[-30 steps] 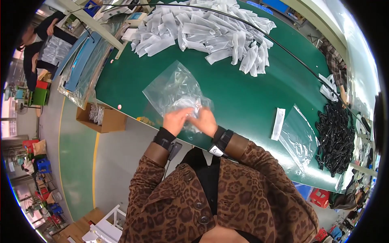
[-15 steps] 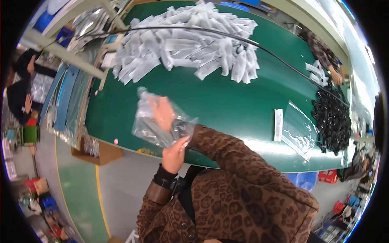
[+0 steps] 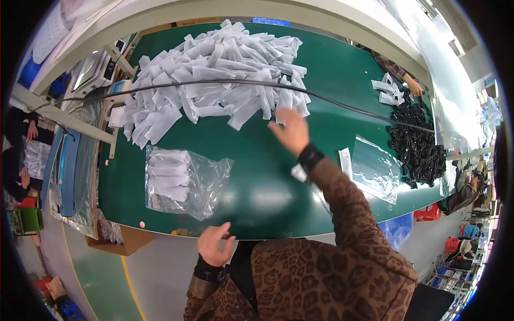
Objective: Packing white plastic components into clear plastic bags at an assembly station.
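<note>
Head view: hands well apart, empty, fingers loose; the heap of white packets (image 3: 209,61) stretches sideways toward the table's (image 3: 257,171) far-left corner, nearer the right hand (image 3: 293,132); the left hand (image 3: 215,244) is by the near edge.

Scene bright, mostly even. White glare on the green tabletop (image 3: 257,184), near middle; crisp streaks on the flat clear bag (image 3: 373,171), right. Soft shading among the heaped white pouches (image 3: 214,59). Plastic sheeting (image 3: 452,75), right, washed pale. Fisheye bows the far beam (image 3: 214,10); corners black.
</note>
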A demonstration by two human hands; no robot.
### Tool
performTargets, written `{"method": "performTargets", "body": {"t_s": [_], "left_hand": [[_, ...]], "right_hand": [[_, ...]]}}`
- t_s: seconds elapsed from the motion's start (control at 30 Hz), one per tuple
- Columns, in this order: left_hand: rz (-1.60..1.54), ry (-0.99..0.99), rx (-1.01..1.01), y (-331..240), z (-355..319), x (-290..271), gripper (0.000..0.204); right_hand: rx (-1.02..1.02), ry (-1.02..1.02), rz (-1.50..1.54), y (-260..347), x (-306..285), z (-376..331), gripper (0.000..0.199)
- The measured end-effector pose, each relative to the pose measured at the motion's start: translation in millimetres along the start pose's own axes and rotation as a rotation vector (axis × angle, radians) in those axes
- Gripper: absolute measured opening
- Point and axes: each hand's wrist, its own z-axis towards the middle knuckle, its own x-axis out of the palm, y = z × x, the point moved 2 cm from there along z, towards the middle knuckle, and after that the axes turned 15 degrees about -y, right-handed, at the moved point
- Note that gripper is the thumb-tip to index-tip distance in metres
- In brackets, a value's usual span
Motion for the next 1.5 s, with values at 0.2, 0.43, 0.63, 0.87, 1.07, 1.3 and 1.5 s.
{"method": "performTargets", "body": {"t_s": [0.2,0.43,0.63,0.87,1.07,1.3,1.5], "left_hand": [[-0.117,0.439,-0.192,-2.8,-22.3,77.8,0.034],[-0.084,0.375,-0.255,-15.9,-31.5,126.8,0.028],[-0.101,0.400,-0.341,-30.4,-28.8,172.2,0.028],[-0.009,0.384,0.127,-45.2,-25.2,204.0,0.035],[-0.099,0.570,-0.117,-42.4,-46.8,259.0,0.043],[-0.174,0.504,-0.413,-35.8,-54.0,253.7,0.050],[-0.048,-0.021,-0.016,-91.9,-15.9,231.3,0.045]], "right_hand": [[-0.005,0.238,-0.315,-150.5,50.8,49.2,0.067],[0.047,0.317,-0.359,-82.9,24.6,-29.2,0.067],[0.019,0.181,-0.167,-31.2,-62.0,-98.2,0.055],[0.224,0.145,0.214,-84.0,-108.8,-114.6,0.046],[0.173,0.082,0.174,-105.2,-83.2,-140.4,0.016],[0.013,-0.142,0.105,-53.3,-164.4,-60.9,0.010],[0.162,0.177,0.264,-30.1,-221.0,-49.1,0.013]]}}
